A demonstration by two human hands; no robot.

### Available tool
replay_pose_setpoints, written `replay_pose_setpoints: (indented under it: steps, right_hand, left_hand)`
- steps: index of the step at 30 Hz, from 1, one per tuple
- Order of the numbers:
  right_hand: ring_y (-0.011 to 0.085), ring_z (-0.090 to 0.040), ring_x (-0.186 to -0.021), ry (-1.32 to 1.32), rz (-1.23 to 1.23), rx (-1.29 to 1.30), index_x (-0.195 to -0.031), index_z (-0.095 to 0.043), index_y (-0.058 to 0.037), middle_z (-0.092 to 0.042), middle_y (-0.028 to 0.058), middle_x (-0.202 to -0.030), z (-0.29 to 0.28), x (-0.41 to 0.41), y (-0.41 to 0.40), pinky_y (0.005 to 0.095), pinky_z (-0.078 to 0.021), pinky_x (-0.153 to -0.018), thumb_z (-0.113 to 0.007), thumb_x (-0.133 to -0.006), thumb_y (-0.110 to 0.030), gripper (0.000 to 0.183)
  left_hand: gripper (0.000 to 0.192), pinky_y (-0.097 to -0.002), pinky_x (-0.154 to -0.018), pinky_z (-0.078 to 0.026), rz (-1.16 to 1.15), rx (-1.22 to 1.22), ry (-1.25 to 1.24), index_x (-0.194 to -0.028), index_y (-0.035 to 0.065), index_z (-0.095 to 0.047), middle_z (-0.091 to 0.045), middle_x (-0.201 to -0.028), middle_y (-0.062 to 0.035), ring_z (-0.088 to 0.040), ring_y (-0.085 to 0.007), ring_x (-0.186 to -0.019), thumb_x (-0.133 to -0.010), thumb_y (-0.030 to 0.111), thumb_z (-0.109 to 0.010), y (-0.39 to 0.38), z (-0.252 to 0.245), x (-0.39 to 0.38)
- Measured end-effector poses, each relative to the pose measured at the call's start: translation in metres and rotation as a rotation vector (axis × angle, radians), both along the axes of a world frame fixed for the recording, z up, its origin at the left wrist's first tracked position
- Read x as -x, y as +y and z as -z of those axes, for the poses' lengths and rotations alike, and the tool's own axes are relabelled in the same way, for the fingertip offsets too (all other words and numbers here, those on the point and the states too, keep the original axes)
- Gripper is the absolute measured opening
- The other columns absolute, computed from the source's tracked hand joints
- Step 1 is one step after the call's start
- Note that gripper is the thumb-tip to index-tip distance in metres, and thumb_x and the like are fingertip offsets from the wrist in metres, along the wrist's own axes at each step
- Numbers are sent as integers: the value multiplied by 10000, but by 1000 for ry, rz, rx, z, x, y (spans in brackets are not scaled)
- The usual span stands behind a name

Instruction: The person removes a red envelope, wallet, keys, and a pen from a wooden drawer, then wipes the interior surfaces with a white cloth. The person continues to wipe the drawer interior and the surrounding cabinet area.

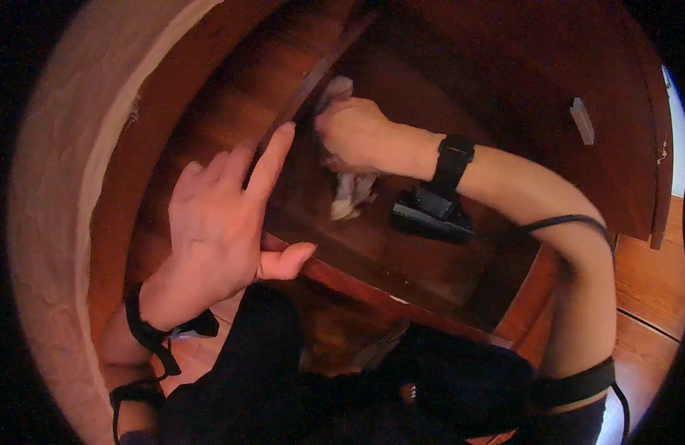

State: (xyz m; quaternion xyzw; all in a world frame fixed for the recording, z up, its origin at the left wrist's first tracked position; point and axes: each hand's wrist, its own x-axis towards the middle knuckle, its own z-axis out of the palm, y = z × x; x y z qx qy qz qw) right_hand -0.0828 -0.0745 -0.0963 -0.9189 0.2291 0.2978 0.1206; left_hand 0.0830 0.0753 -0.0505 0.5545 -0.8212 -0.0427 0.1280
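Note:
My left hand (pixel 220 222) is spread with its back up, fingers resting on or just above the dark wooden divider (pixel 314 78) at the left side of a wooden compartment. It holds nothing. Inside the compartment, my right hand (pixel 351 130) is closed around a crumpled light cloth (pixel 351 194), whose ends stick out above and below the fist. The fingers of that hand are mostly hidden and slightly blurred. Straps circle both wrists, and a black device (pixel 431 214) hangs under the right wrist.
A reddish wooden front edge (pixel 376 289) borders the compartment nearest my body. To the right stands a wooden panel (pixel 615 167) with a small pale block-shaped fitting (pixel 583 121). A pale curved surface (pixel 53 183) lies along the far left. Wooden flooring (pixel 654 278) shows at right.

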Motion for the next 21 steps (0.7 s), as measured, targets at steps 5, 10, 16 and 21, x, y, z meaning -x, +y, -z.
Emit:
replay_pose_setpoints:
  steps: [5, 10, 16, 21]
  right_hand:
    - [342, -631, -820, -87, -223, -365, -874, -649, -8, -655, 169, -883, -32, -6, 18, 415, -509, -738, -634, -726, -192, 237]
    - [377, -608, -917, -289, -16, -671, -1013, -643, -53, -646, 206, -954, -20, -7, 26, 441, -492, -802, -658, -678, -247, 387]
    - [367, -576, -1038, -200, 53, -772, -1279, -495, -53, -593, 234, -1135, -14, -3, 25, 406, -467, -876, -616, -728, -268, 604]
    - [323, -573, -1070, 50, 322, -1096, -1416, -346, -92, -571, 242, -1183, -27, -15, 22, 368, -453, -886, -562, -779, -338, 716]
  left_hand:
    - [1028, -392, -667, -390, 4, -8, 18, -1383, 49, -378, -532, -993, -185, -536, -312, -783, -603, 686, -585, -10, -17, 11]
    - [1034, -392, -664, -389, 4, 3, 5, -1378, 50, -388, -525, -972, -178, -534, -301, -781, -591, 690, -592, -3, -13, 0]
    - [1042, -386, -659, -385, 13, -19, 33, -1374, 50, -394, -517, -952, -163, -528, -289, -782, -586, 703, -591, -5, -17, -4]
    - [1038, -388, -669, -389, 12, -24, 42, -1372, 52, -396, -516, -956, -151, -528, -281, -792, -589, 705, -588, -3, -18, -11]
